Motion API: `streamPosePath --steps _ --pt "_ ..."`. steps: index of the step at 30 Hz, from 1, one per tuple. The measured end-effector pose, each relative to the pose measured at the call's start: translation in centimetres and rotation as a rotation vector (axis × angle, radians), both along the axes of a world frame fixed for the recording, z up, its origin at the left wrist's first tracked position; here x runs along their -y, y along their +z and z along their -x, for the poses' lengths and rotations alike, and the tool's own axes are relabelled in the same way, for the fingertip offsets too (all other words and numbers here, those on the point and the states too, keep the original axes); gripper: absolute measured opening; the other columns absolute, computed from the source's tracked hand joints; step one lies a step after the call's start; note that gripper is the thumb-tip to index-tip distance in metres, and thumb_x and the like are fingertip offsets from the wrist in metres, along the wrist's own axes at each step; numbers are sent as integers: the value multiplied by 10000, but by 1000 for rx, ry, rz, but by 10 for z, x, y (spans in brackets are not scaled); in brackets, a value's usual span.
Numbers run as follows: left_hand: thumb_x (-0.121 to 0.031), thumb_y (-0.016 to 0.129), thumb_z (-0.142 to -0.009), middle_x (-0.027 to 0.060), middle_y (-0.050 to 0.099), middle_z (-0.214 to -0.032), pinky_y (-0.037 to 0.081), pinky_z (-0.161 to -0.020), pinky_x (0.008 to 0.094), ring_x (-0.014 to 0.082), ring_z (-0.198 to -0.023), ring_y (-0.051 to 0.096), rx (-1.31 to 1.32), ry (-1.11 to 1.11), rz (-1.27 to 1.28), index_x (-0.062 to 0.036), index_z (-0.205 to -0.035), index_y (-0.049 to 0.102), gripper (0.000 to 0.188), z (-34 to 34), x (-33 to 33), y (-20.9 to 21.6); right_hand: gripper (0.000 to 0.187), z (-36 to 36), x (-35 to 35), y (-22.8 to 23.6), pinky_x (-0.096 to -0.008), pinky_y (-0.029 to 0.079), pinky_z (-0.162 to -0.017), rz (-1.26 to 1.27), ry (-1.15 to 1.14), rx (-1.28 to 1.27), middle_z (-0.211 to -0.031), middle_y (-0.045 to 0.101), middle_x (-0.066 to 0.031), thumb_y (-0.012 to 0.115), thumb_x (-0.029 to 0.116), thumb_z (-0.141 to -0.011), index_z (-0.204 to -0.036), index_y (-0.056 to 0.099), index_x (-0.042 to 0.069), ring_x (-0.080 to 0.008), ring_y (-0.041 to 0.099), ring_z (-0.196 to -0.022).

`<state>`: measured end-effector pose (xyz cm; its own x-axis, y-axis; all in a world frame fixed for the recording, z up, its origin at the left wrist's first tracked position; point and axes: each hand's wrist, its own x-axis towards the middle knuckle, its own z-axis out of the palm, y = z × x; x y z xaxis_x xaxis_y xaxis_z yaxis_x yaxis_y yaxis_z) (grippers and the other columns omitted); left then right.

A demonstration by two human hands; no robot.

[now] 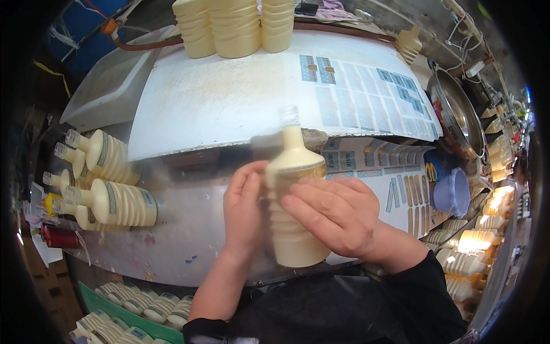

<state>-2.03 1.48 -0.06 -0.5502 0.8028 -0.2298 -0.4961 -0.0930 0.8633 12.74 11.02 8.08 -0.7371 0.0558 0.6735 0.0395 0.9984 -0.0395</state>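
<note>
A cream-coloured ribbed bottle (295, 150) with a clear threaded neck stands nearly upright between my hands, tilted slightly. Around its shoulder runs a gold label (309, 170) with a dark upper edge, partly covered by fingers. My left hand (243, 198) grips the bottle's left side, its fingertips partly hidden behind it. Across the front, my right hand (335, 212) lies with fingers together, pressed against the label and the upper ribs. The bottle's neck is a little blurred.
Similar bottles (129, 203) lie stacked at left; larger upright ones (235, 28) stand behind. Label sheets (358, 97) cover the white board's right part. At right are a purple bucket (452, 192), yellow-handled scissors (431, 171) and a metal pan (455, 100). A green crate (91, 301) holds bottles below.
</note>
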Motion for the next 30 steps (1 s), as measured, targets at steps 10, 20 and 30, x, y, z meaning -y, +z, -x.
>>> streamPosePath --steps 10,20,30 --pt "-218 434 -1101 96 673 -1132 513 -950 315 154 -1044 630 97 12 -84 19 -1283 619 351 0 6 -3 349 13 15 -2 -342 548 -764 12 15 83 -1053 709 -115 688 92 -719 -1055 726 8 -242 712 -953" --pt "-239 639 -993 216 459 -1504 418 -1128 388 272 -1360 497 -192 -147 -5 9 -1562 301 706 -17 10 8 165 -23 -14 -2 -315 511 -749 784 -207 -74 -913 661 -101 619 83 -911 -1041 679 1 -225 642 -834" --pt "-147 659 -923 232 452 -1492 461 -1095 441 315 -1325 531 -173 -121 115 -96 -1614 162 853 -25 -2 8 422 -34 -22 -60 -279 510 -766 1478 -146 41 -918 683 -42 499 257 -1078 -1385 566 -25 -107 623 -853"
